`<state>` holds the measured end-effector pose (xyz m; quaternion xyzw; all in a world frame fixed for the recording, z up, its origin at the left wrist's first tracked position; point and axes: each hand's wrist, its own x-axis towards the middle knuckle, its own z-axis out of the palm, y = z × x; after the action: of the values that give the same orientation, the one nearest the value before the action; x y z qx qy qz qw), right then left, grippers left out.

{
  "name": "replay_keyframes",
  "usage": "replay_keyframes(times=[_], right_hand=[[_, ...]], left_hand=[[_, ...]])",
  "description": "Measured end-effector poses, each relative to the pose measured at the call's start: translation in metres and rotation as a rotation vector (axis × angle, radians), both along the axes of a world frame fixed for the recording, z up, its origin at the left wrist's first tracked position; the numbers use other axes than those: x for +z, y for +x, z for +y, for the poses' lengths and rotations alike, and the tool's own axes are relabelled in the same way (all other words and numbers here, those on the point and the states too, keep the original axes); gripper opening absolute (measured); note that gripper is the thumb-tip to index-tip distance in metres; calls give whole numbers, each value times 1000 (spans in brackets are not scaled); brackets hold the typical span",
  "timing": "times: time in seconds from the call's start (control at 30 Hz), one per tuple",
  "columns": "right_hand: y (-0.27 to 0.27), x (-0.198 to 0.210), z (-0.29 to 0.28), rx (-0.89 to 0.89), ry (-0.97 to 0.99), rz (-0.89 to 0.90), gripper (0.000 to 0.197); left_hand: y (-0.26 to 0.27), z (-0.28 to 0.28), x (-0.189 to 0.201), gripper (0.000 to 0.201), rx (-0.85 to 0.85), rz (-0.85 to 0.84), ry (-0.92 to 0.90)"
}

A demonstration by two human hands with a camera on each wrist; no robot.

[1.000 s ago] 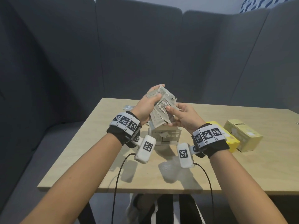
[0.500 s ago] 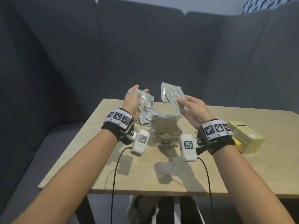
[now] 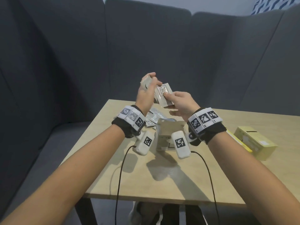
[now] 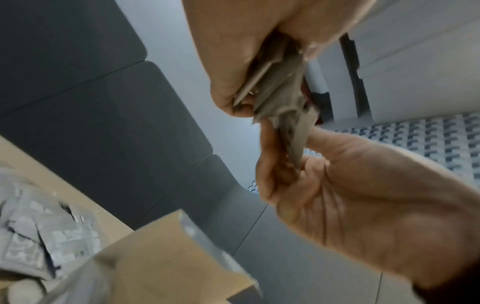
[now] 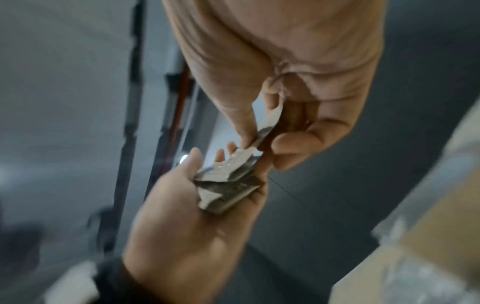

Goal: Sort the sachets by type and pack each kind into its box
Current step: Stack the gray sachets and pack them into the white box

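step in hand: gathering grey sachets. left hand (image 3: 146,95) and right hand (image 3: 181,103) each pinch a sachet stack (image 3: 163,95) above the table (image 3: 178,184). next: merge stacks, lower into the open grey box (image 3: 165,132).

Wooden table and the items resting on it

The light wooden table (image 3: 170,184) carries a loose pile of silver sachets (image 3: 151,118) toward its far left, lying flat and overlapping. Just right of the pile, near the table's middle, stands a grey box (image 3: 164,135) with its top flap open. At the right edge lies a pale yellow box (image 3: 253,142), long side on the surface, and a brighter yellow box (image 3: 235,141) lies touching its left side, mostly hidden. Shadows fall on the near half of the tabletop.
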<state>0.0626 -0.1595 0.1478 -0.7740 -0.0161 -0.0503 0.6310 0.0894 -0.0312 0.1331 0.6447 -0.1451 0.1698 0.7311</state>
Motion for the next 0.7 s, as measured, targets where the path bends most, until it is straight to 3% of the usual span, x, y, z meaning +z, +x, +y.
replay_keyframes(times=[0.1, 0.17, 0.23, 0.33, 0.4, 0.5, 0.53, 0.57, 0.6, 0.7], right_hand=[[14, 4, 0, -66, -356, -191, 34], [22, 6, 2, -12, -482, -224, 45], [27, 4, 6, 40, -685, -260, 52], [40, 4, 6, -83, -1006, -335, 52], [46, 9, -3, -125, -1021, -370, 53], [53, 18, -12, 166, -894, -411, 111], [55, 18, -10, 238, -893, -406, 121], [60, 17, -8, 274, -900, -413, 121], [66, 15, -6, 292, -889, -436, 108], [76, 12, -11, 315, -774, -512, 47]], left_hand=[[7, 11, 15, 33, -48, 242, -148], [7, 14, 19, 44, -183, 340, -106], [7, 8, 17, 40, -278, 357, -14], [21, 3, 18, 36, -265, 359, -134], [31, 8, 22, 39, -231, 370, -200], [40, 8, 29, 17, -286, 413, -10], [40, 4, 32, 25, -315, 422, 88], [43, -1, 33, 37, -337, 419, 157], [46, -7, 35, 46, -362, 417, 187], [61, -17, 34, 58, -436, 397, 308]])
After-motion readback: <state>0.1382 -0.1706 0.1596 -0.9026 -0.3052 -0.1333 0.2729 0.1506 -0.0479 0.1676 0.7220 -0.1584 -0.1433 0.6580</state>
